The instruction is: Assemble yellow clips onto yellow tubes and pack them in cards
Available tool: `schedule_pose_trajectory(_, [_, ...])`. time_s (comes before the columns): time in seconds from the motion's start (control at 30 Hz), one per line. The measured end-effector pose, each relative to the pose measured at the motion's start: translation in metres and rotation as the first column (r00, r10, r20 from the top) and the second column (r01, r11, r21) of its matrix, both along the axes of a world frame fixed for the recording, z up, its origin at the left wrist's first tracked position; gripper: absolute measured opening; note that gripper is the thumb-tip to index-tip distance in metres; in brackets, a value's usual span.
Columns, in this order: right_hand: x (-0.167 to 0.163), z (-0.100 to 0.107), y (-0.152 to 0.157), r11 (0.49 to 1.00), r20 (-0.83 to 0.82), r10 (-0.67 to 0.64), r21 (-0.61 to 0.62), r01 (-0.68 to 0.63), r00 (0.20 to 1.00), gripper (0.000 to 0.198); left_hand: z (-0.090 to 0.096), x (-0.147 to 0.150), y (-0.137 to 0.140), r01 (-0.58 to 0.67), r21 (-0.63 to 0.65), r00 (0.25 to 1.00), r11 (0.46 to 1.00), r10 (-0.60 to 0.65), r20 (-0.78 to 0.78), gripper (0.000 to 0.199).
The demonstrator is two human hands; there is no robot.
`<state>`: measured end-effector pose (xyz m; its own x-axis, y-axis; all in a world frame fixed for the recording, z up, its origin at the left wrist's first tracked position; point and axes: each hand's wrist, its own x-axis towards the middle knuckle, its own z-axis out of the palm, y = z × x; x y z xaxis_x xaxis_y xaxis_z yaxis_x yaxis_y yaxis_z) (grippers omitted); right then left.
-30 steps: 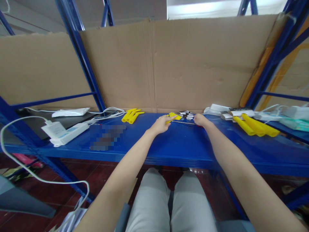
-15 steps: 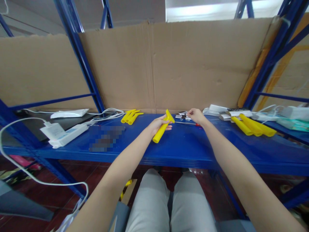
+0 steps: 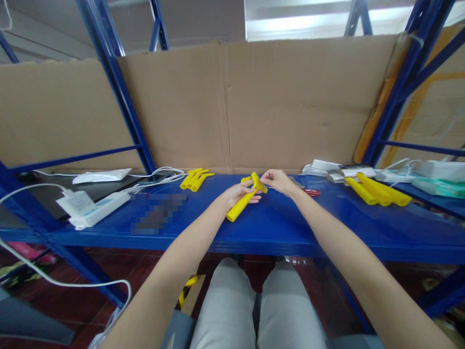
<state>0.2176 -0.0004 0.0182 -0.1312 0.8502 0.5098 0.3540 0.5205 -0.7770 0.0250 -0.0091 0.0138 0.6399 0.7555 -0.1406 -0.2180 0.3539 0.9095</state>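
My left hand [image 3: 238, 195] is wrapped round a yellow plastic handle [image 3: 240, 207], a tube with a flared head. The tube slants toward the front edge and the head points up and away. My right hand [image 3: 275, 182] is at that head, its thumb and fingertips pinched together. Whatever those fingertips hold is too small to make out. A red screwdriver handle [image 3: 312, 192] lies on the blue shelf [image 3: 290, 223], just right of my right hand and partly behind the wrist.
Three yellow pieces [image 3: 196, 179] lie at the back left, and several larger yellow tubes [image 3: 378, 189] at the right. A white power strip [image 3: 98, 211] with cables is at the left. White boxes [image 3: 321, 167] stand at the back right. A cardboard panel [image 3: 174, 106] closes the back.
My right hand has moved left from the small parts by the screwdriver to the head of the yellow handle. My left hand still holds the handle, now slightly more tilted.
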Motion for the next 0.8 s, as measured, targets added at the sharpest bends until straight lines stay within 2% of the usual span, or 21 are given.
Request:
schedule_pose_trajectory(0.1, [-0.002,-0.002,-0.001,1.000,0.001,0.022,0.015,-0.022,1.000,0.020,0.003,0.001,-0.005,-0.005,0.002,1.000,1.000,0.005,-0.021,0.081])
schedule_pose_trajectory(0.3, [-0.005,-0.003,-0.004,0.999,-0.006,0.037,-0.038,-0.037,0.999,0.020,0.007,0.003,-0.013,-0.017,-0.003,0.998,1.000,0.016,-0.067,0.077])
schedule_pose_trajectory(0.67, [-0.004,-0.004,-0.004,0.997,-0.095,0.017,-0.069,-0.024,0.995,0.027,0.007,0.006,-0.013,0.029,-0.017,0.999,0.999,-0.030,-0.032,0.075])
schedule_pose_trajectory(0.8, [-0.004,-0.005,-0.003,0.996,-0.121,0.010,-0.083,-0.021,0.993,0.030,0.004,0.005,-0.009,0.036,-0.023,0.999,0.999,-0.036,0.002,0.080])
